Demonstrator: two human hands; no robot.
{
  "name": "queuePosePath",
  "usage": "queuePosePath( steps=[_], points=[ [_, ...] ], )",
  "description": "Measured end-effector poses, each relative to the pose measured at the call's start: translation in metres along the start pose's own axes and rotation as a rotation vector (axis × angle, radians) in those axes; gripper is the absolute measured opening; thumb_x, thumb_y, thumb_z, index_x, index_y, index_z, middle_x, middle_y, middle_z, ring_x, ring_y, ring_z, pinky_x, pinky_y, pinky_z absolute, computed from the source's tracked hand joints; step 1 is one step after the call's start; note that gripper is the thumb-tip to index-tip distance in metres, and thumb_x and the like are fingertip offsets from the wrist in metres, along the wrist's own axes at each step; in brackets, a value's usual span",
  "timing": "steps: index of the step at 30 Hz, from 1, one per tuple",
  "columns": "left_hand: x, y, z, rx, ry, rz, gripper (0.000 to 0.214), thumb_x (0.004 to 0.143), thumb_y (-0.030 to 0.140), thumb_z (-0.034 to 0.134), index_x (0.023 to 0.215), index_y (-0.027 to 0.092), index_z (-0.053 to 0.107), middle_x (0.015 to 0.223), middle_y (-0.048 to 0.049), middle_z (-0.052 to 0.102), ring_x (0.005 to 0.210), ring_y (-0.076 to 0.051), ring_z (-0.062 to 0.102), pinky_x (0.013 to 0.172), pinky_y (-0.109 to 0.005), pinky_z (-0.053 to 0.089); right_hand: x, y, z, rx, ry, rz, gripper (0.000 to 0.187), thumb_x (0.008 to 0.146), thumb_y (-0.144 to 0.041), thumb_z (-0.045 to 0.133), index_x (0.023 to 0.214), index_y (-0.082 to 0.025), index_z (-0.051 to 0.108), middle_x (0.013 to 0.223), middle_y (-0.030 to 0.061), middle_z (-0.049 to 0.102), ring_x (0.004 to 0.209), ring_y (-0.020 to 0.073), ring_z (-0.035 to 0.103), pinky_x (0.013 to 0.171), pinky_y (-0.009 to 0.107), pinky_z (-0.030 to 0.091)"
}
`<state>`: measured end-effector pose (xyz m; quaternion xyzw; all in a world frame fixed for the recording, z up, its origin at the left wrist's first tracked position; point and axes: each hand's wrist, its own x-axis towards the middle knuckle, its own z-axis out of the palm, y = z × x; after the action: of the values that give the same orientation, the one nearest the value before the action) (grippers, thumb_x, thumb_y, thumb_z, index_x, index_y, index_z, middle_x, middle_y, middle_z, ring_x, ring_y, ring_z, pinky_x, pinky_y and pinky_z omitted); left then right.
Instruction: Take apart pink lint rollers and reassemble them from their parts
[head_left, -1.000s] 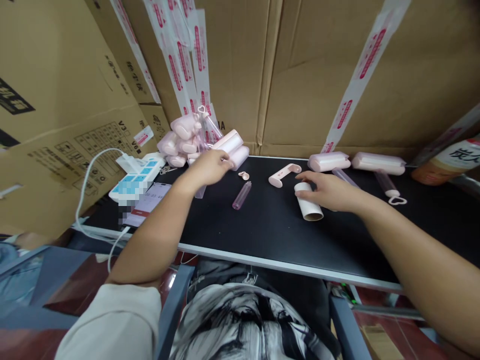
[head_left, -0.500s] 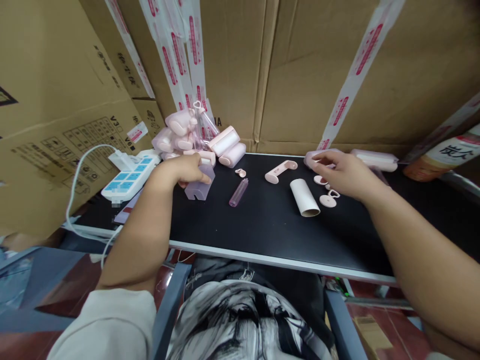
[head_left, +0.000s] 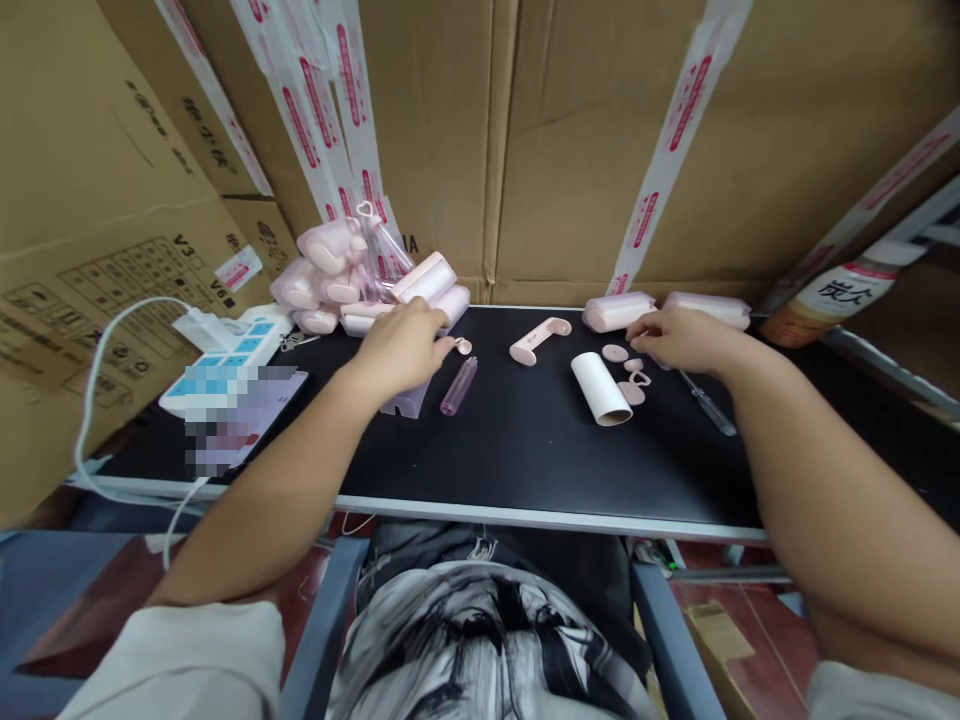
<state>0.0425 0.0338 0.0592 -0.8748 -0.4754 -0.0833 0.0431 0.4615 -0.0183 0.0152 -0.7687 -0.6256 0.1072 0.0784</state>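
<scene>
My left hand point(head_left: 405, 345) is closed on the top of a translucent lilac cover point(head_left: 411, 402) that stands on the black table point(head_left: 525, 460). Its fingertips reach a small pink cap point(head_left: 463, 346). A clear pink tube point(head_left: 458, 386) lies just right of it. My right hand point(head_left: 679, 340) rests palm down with curled fingers beside small pink discs point(head_left: 632, 392) and a heart ring point(head_left: 639, 378); what it holds is hidden. A white paper roll point(head_left: 600, 390) and a pink handle point(head_left: 536, 340) lie between my hands. A clear stick point(head_left: 709, 410) pokes out from under my right hand.
Pink roller cases are piled at the back left point(head_left: 330, 275), and two more point(head_left: 619, 312) lie at the back right. A power strip point(head_left: 217, 355) and a phone point(head_left: 247, 420) sit on the left. A bottle point(head_left: 832, 300) leans at the right. Cardboard boxes point(head_left: 570, 150) wall in the table.
My left hand pulled the lilac cover out of the pile and slid it right toward the small cap. My right hand left the paper roll; pink discs and a heart ring now lie beside it.
</scene>
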Motion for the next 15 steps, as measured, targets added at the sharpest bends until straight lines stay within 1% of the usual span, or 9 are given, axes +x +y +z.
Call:
queuePosePath(
  steps=[1, 2, 3, 5, 8, 10, 12, 15],
  points=[
    [0.002, 0.009, 0.004, 0.021, 0.026, 0.045, 0.039, 0.104, 0.028, 0.05, 0.131, 0.022, 0.077, 0.133, -0.0147, 0.073, 0.124, -0.034, 0.069, 0.108, -0.047, 0.05, -0.001, -0.002, -0.001, -0.016, -0.032, 0.03, 0.018, 0.088, -0.035, 0.068, 0.098, -0.023, 0.077, 0.076, 0.0048, 0.076, 0.066, 0.0226, 0.069, 0.063, 0.034, 0.049],
    [0.004, 0.016, 0.008, 0.049, 0.023, 0.092, 0.04, 0.102, 0.021, 0.049, 0.128, 0.021, 0.078, 0.13, -0.0145, 0.074, 0.123, -0.035, 0.069, 0.108, -0.049, 0.049, -0.002, -0.003, -0.002, -0.024, -0.065, 0.046, 0.018, 0.087, -0.035, 0.07, 0.098, -0.022, 0.077, 0.076, 0.0043, 0.077, 0.065, 0.0216, 0.068, 0.061, 0.033, 0.048],
    [0.007, 0.021, 0.013, 0.076, 0.005, 0.138, 0.041, 0.1, 0.015, 0.048, 0.128, 0.021, 0.078, 0.128, -0.0145, 0.075, 0.123, -0.035, 0.068, 0.108, -0.051, 0.048, -0.003, -0.005, -0.002, -0.019, -0.093, 0.045, 0.02, 0.087, -0.036, 0.07, 0.099, -0.022, 0.078, 0.076, 0.0044, 0.077, 0.063, 0.021, 0.067, 0.058, 0.033, 0.048],
    [0.014, 0.023, 0.022, 0.113, -0.053, 0.198, 0.047, 0.095, 0.01, 0.05, 0.131, 0.021, 0.077, 0.13, -0.0149, 0.076, 0.126, -0.037, 0.066, 0.109, -0.055, 0.044, -0.005, -0.008, -0.001, 0.005, -0.141, 0.055, 0.028, 0.088, -0.042, 0.07, 0.105, -0.021, 0.077, 0.077, 0.0056, 0.078, 0.059, 0.0202, 0.066, 0.052, 0.032, 0.047],
    [0.025, 0.014, 0.03, 0.123, -0.141, 0.182, 0.058, 0.09, 0.005, 0.052, 0.143, 0.022, 0.07, 0.147, -0.0159, 0.071, 0.138, -0.038, 0.061, 0.117, -0.061, 0.036, -0.005, -0.011, 0.003, 0.076, -0.187, 0.074, 0.038, 0.089, -0.05, 0.071, 0.11, -0.018, 0.075, 0.079, 0.0083, 0.079, 0.06, 0.0211, 0.069, 0.048, 0.03, 0.049],
    [0.032, 0.006, 0.032, 0.117, -0.192, 0.141, 0.064, 0.088, 0.004, 0.052, 0.148, 0.023, 0.066, 0.154, -0.0151, 0.067, 0.144, -0.037, 0.057, 0.123, -0.064, 0.028, -0.004, -0.012, 0.005, 0.12, -0.2, 0.082, 0.039, 0.087, -0.048, 0.075, 0.112, -0.018, 0.074, 0.081, 0.0089, 0.08, 0.062, 0.0219, 0.072, 0.049, 0.03, 0.053],
    [0.036, 0.002, 0.032, 0.126, -0.227, 0.115, 0.067, 0.088, 0.004, 0.053, 0.15, 0.025, 0.065, 0.152, -0.0148, 0.069, 0.145, -0.035, 0.057, 0.126, -0.064, 0.023, -0.004, -0.013, 0.007, 0.139, -0.21, 0.083, 0.039, 0.083, -0.042, 0.078, 0.114, -0.018, 0.072, 0.082, 0.0084, 0.08, 0.06, 0.0219, 0.073, 0.05, 0.031, 0.055],
    [0.037, 0.004, 0.03, 0.155, -0.242, 0.113, 0.065, 0.09, 0.005, 0.053, 0.15, 0.026, 0.066, 0.144, -0.0159, 0.074, 0.142, -0.034, 0.06, 0.123, -0.059, 0.027, -0.004, -0.01, 0.004, 0.17, -0.203, 0.071, 0.036, 0.079, -0.031, 0.082, 0.111, -0.018, 0.072, 0.078, 0.0063, 0.078, 0.056, 0.0207, 0.07, 0.053, 0.032, 0.054]
  ],
)
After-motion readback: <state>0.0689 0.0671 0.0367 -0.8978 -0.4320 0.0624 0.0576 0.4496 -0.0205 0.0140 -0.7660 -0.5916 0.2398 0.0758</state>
